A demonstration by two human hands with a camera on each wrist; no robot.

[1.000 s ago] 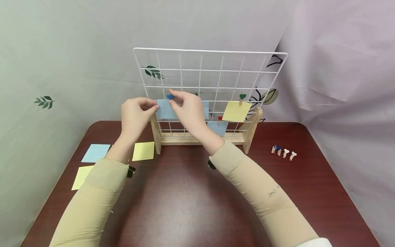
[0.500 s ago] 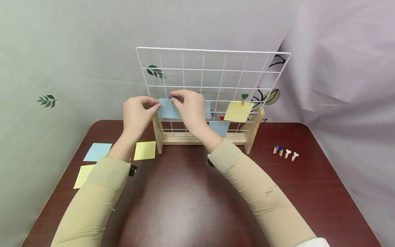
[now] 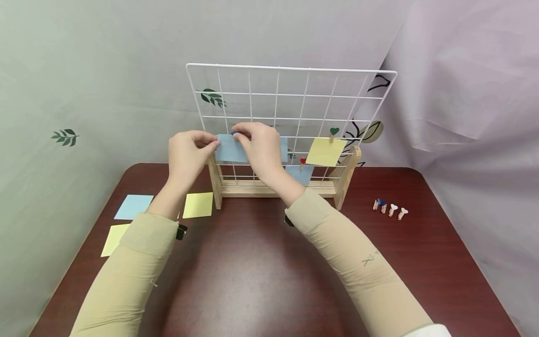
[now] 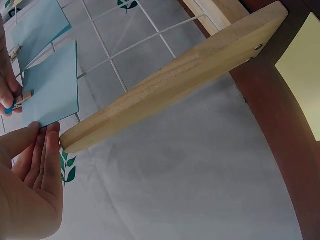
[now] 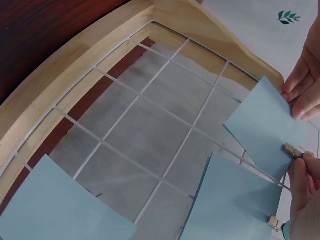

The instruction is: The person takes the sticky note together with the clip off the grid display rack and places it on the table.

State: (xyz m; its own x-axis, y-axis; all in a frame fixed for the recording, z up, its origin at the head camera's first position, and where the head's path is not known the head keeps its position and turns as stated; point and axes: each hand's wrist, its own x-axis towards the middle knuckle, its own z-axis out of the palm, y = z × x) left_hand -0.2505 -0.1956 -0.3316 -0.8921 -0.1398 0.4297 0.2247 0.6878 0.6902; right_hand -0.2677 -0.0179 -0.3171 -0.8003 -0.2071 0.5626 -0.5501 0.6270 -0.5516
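Observation:
My left hand (image 3: 185, 152) pinches the left edge of a blue sticky note (image 3: 229, 149) that lies against the white wire grid (image 3: 290, 96). At the note's top edge, my right hand (image 3: 262, 152) pinches a small wooden clothespin (image 5: 294, 151) with a blue head; its tip overlaps the paper. To the right hangs a second blue note (image 5: 230, 200), with a green-headed clothespin (image 5: 274, 223) on it. Lower down is a third blue note (image 3: 300, 175) under a red-heart clothespin (image 3: 302, 161). A yellow note (image 3: 326, 152) hangs from a green-heart clothespin (image 3: 333, 132).
The grid stands in a wooden base (image 3: 278, 192) at the back of the dark red table (image 3: 252, 271). On the left lie a blue note (image 3: 133, 207) and two yellow notes, one nearer the base (image 3: 198, 205). Several clothespins (image 3: 392, 209) with blue and white heads lie at right.
The right thumb and index finger have drawn closer together on the clothespin, covering more of its blue head. The left hand keeps its place on the note. The head view has shifted slightly.

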